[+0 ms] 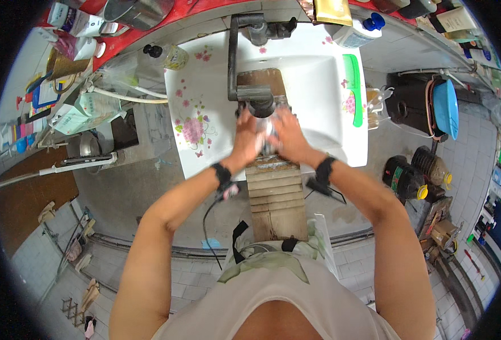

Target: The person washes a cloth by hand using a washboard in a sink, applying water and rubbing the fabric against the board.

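Note:
My left hand [248,137] and my right hand [290,135] are close together over the white sink [325,107], just below the outlet of the black faucet [234,62]. Motion smears the fingers of both. Between them is a pale, wet-looking patch, and I cannot make out whether either hand grips anything. Under the hands lies a wooden washboard [276,195]; its ridged end reaches over the sink's front edge toward my body, and its far end shows behind the faucet. Each wrist wears a black band.
A green comb [353,90] lies on the sink's right rim. A pump bottle [168,56] stands at the back left, and a white bottle with a blue cap [359,31] at the back right. Large yellow-capped bottles [406,178] stand on the right. A cable hangs near my left wrist.

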A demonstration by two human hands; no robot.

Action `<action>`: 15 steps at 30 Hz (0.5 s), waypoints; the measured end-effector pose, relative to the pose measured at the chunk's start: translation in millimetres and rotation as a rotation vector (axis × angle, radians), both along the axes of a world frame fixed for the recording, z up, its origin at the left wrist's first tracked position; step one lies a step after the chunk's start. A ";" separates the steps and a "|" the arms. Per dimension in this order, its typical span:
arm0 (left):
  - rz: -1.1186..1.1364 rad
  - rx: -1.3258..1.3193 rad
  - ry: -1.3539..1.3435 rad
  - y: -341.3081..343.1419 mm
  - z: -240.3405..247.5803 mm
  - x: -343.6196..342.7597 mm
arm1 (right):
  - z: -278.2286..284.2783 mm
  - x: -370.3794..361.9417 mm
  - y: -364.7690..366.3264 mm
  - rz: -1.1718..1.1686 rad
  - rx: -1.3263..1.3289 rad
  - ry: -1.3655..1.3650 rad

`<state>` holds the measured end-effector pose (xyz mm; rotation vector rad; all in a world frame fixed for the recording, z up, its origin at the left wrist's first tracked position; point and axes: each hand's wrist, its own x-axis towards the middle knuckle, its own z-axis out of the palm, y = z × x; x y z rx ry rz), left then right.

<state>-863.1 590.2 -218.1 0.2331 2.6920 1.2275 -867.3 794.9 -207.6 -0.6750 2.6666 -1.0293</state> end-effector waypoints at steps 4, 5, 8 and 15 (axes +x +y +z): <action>-0.106 -0.102 0.001 -4.2 21.0 26.5 | 35.2 27.3 -1.5 0.092 0.043 -0.008; -0.106 -0.198 -0.013 -14.9 5.2 10.2 | 28.5 3.2 -7.7 0.128 0.063 0.002; 0.067 -0.091 -0.028 -9.1 -31.5 -48.8 | 2.9 -54.5 -15.1 0.114 0.089 0.035; -0.046 0.026 -0.015 15.3 29.8 39.1 | 50.8 44.9 11.5 0.043 0.012 -0.033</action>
